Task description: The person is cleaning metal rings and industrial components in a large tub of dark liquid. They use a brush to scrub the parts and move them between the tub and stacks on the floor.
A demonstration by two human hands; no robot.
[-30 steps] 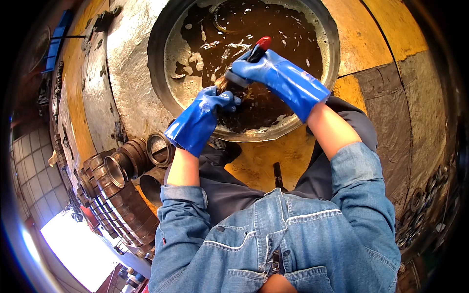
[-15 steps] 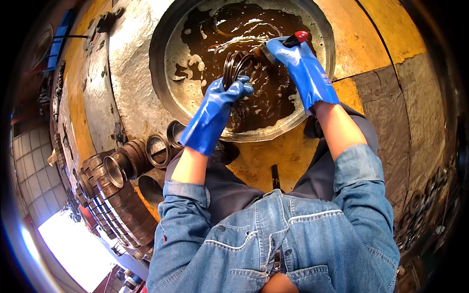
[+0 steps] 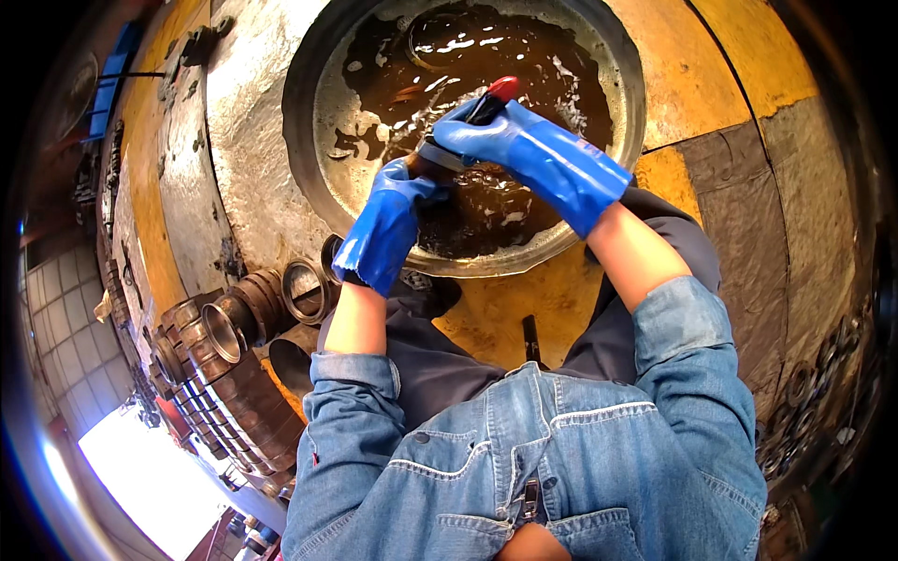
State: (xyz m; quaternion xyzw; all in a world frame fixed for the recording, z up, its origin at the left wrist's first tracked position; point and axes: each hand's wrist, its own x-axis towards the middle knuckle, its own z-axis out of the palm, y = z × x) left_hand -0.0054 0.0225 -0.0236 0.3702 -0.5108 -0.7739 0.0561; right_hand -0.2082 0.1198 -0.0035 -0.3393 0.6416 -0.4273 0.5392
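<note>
My right hand (image 3: 491,138), in a blue rubber glove, grips a flat brush (image 3: 485,108) with a black, red-tipped handle. The brush is tilted down to the left, its bristles against my left hand. My left hand (image 3: 397,183), gloved in blue too, is closed around a bundle of thin dark metal rings, now mostly hidden behind the brush and fingers. Both hands are over a large round metal basin (image 3: 307,140) between my knees. Brown, oily-looking liquid (image 3: 524,58) with pale foam patches fills its bottom.
Dark metal cylinders and rings (image 3: 223,329) are stacked left of my left knee. Worn metal plates (image 3: 257,112) and yellow floor panels (image 3: 673,65) surround the basin. More ring-shaped metal parts (image 3: 795,388) lie at the far right.
My right hand has swung left and down with the brush, from beside the rings onto them. My left hand has shifted slightly left, and the rings that stood out above it are now covered.
</note>
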